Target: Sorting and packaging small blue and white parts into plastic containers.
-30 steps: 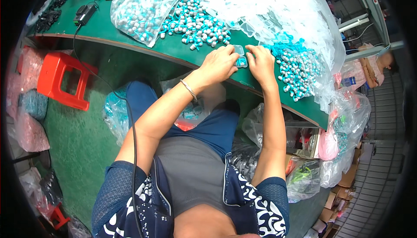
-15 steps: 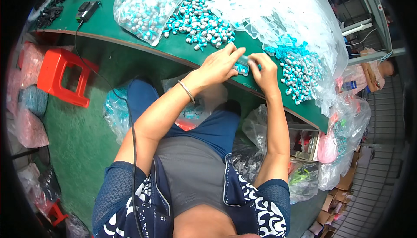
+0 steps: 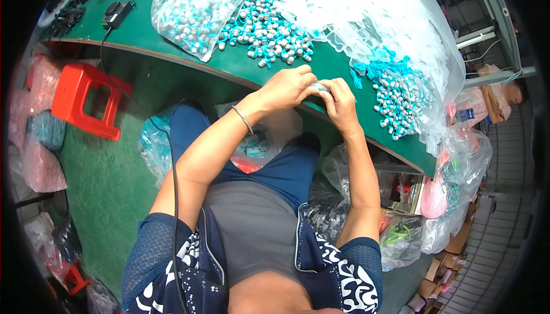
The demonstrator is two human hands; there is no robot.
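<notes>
Over the near edge of the green table, my left hand [image 3: 287, 89] and my right hand [image 3: 342, 105] meet with bent fingers around a small clear plastic case [image 3: 321, 87]. Both hands grip it, and the fingers cover most of it. Beyond my left hand lies a loose heap of small grey-and-white striped pieces with teal cords [image 3: 275, 36], which look like corded earplugs. To the right of my right hand is a second pile of the corded pieces [image 3: 395, 105], its teal cords bunched at the far end.
A clear bag of corded pieces [image 3: 186, 24] lies on the table's left. Behind sits a big heap of clear plastic cases [image 3: 366, 10]. A red stool [image 3: 86, 99] stands on the floor at left. A black cable [image 3: 173, 182] hangs across my left arm. Bags crowd the right.
The case, with teal pieces showing inside it before, is now mostly covered by my fingers. My right hand has moved left and slightly nearer, closing in on my left hand.
</notes>
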